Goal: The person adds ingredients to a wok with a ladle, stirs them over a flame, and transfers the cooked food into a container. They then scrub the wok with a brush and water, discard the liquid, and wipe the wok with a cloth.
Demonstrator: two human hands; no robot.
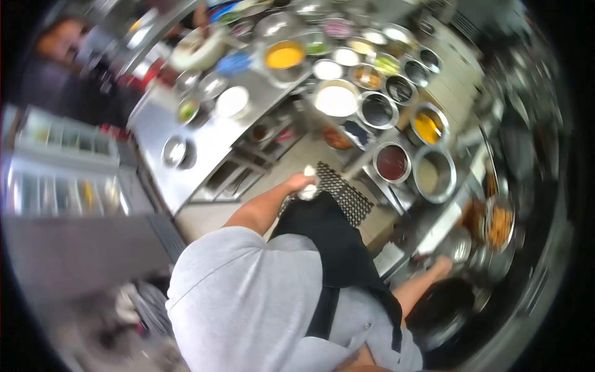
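My left hand (300,181) is closed around a bunched white cloth (309,186), held out in front of the black apron (338,239). On the right, my right hand (442,266) is stretched over the cooking station and looks closed. Blur hides what its fingers hold. Just beyond it is a shiny metal utensil or bowl (459,244), and nearer my body a large dark wok (441,310). A metal container of orange-brown food (499,225) stands farther right of that hand.
Ahead, steel pots hold dark red sauce (392,162), pale liquid (427,175) and yellow liquid (427,127). Several bowls of ingredients crowd the back. A steel counter (214,139) runs along the left, near an ingredient fridge (65,192). Another person (59,80) is at far left. A patterned mat (347,195) covers some floor.
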